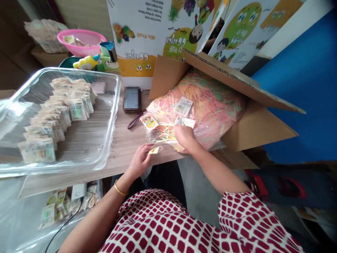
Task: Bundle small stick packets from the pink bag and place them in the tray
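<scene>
My left hand (141,160) is at the table's front edge, its thumb and fingers closed on a small printed packet (154,150). My right hand (183,135) reaches down to the thin coloured sticks (165,133) at the mouth of a large clear plastic bag (207,102). Its fingers are bunched, and what they grip is hidden. Just beyond that hand lies a white packet (186,122), with another white packet (183,106) farther up on the bag. A packet with a fruit picture (149,122) rests left of the sticks.
Rows of filled packets (77,102) stand in a clear plastic tray (112,116) on the left. A phone (132,99) with a wrist strap lies behind my hands. The bag sits in an open cardboard box (263,124). Behind are a pink basin (81,38) and printed cartons (142,38).
</scene>
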Demonstrator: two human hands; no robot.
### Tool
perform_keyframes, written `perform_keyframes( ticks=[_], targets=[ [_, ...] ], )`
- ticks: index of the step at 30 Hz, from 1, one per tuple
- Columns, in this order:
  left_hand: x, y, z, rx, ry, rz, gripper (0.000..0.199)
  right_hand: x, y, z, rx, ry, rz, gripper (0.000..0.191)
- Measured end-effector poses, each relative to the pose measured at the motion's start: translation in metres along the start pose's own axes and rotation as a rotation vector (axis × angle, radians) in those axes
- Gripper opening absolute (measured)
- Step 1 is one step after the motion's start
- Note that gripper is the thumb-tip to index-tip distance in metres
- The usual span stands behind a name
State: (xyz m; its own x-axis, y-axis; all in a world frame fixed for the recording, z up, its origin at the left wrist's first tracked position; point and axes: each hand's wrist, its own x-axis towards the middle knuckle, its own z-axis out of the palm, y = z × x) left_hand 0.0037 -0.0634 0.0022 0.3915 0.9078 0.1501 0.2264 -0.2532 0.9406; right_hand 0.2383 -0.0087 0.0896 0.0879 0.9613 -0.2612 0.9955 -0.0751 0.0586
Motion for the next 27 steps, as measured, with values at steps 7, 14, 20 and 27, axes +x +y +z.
perform_keyframes(
  ticks=[7, 14, 20, 27],
  targets=[
    [0.021, -0.011, 0.019, 0.258, -0.096, 0.229, 0.018, 0.009, -0.026, 0.006, -0.023, 0.007, -0.11, 0.033],
    [0.019, -0.026, 0.03, 0.423, -0.084, 0.227, 0.014, 0.046, -0.034, -0.003, -0.028, 0.046, -0.055, 0.045],
    [0.018, -0.021, 0.036, 0.597, -0.098, 0.207, 0.014, 0.069, -0.014, -0.02, -0.03, 0.095, 0.043, 0.06],
    [0.017, -0.021, 0.036, 0.64, -0.104, 0.211, 0.014, 0.068, -0.015, -0.032, 0.02, 0.223, 0.046, 0.043]
  ],
)
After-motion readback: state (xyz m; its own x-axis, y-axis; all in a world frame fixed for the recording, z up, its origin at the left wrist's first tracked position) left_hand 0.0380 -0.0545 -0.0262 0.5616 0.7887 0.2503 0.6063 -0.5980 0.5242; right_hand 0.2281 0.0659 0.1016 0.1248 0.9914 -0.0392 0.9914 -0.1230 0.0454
